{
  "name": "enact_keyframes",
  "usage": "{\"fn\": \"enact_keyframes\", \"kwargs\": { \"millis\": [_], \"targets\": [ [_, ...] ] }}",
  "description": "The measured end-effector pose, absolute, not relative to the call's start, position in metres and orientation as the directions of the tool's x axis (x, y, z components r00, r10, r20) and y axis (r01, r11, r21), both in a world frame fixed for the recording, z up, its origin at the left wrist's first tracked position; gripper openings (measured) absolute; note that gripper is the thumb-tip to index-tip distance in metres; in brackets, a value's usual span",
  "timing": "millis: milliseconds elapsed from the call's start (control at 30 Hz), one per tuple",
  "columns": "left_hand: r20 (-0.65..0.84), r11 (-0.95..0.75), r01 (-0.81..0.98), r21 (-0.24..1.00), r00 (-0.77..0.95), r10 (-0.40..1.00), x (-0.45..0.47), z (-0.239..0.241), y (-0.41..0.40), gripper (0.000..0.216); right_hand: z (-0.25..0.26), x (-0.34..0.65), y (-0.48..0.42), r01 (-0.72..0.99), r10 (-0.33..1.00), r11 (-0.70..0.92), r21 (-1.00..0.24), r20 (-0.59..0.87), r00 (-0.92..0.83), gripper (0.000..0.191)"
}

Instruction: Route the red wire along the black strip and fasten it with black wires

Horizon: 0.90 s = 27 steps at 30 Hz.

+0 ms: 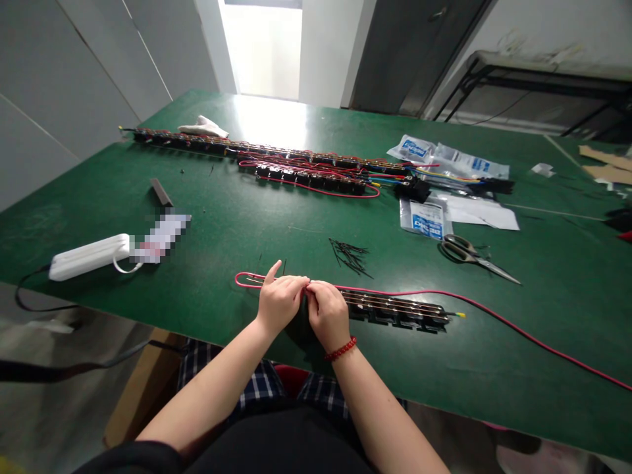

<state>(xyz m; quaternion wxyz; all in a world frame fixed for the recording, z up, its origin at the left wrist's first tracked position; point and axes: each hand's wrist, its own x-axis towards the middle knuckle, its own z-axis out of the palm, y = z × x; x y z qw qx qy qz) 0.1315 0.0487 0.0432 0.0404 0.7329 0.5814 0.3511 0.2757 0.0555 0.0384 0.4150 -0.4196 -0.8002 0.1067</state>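
Note:
My left hand (280,304) and my right hand (330,316) meet fingertip to fingertip over a black strip with rows of thin metal rods (395,309). Both are closed in a pinch; what sits between the fingertips is too small and covered to make out. A red wire (419,291) runs along the strip's far side, loops back left of my left hand, and trails off to the right edge. A yellow tip (460,315) sticks out at the strip's right end. Just beyond my hands lies a pile of thin black ties (349,255).
Scissors (474,255) lie to the right, near plastic bags (428,218) with blue labels. Longer wired strips (306,158) stretch across the back, beside a white glove (205,126). At left are a white power strip (91,255) and a small grey bar (160,192).

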Motion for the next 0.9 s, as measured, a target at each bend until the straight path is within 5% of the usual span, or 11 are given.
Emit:
{"fn": "enact_keyframes", "kwargs": {
  "millis": [900],
  "targets": [
    [0.489,-0.317,0.841,0.438,0.072,0.869,0.1314,0.0365,0.0492,0.026,0.0374,0.2765,0.0583,0.562,0.776,0.609,-0.56,0.568,-0.275,0.015]
  ]
}}
